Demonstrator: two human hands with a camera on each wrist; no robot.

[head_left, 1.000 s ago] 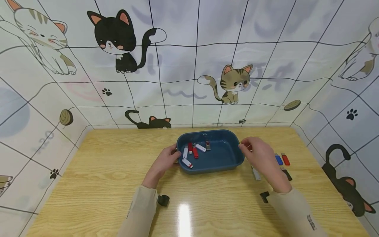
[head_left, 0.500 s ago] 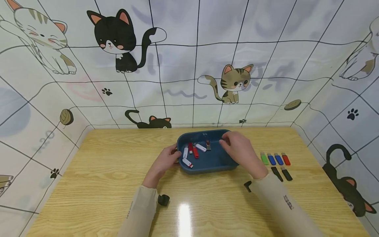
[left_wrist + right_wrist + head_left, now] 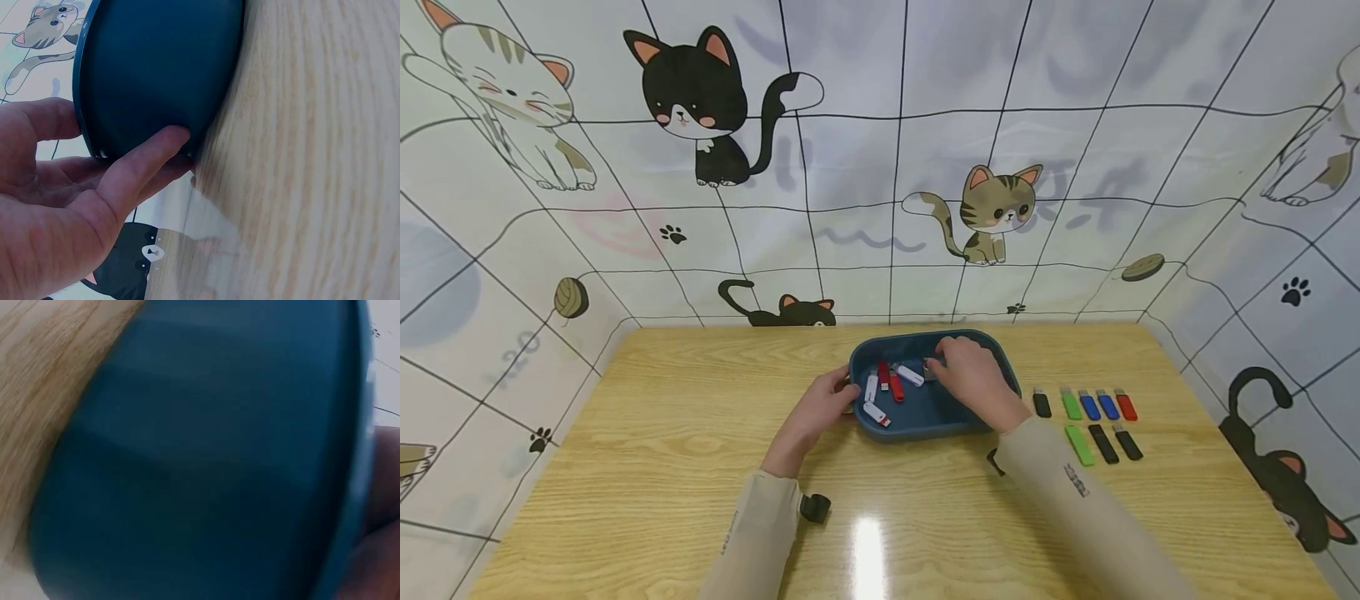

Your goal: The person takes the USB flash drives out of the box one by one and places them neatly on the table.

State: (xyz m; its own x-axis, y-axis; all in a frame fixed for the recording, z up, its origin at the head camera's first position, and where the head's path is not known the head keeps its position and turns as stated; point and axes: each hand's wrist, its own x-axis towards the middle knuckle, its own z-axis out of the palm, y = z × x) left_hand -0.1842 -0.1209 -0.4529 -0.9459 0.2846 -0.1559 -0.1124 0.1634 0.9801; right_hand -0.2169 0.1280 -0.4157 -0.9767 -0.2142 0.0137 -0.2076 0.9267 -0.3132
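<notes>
A dark blue plastic bin stands on the table with several USB flash drives lying in it. My left hand holds its left end, fingers along the outer wall and thumb at the rim. My right hand reaches over the right side into the bin; thumb and forefinger show a gap, with the thumb tip right at a USB flash drive with a metal cover, which it partly hides. To the left in the bin lie a white USB flash drive and a red one. The right wrist view shows mostly the bin's outer wall.
Right of the bin, several more USB flash drives lie in two rows: a black drive, a green drive, a blue drive and a red drive at the back, green and black in front. A cat-patterned sheet surrounds the wooden table.
My right hand has moved left from beside the bin's right rim into the bin, uncovering green and black USB flash drives on the table. My left hand has stayed on the bin.
</notes>
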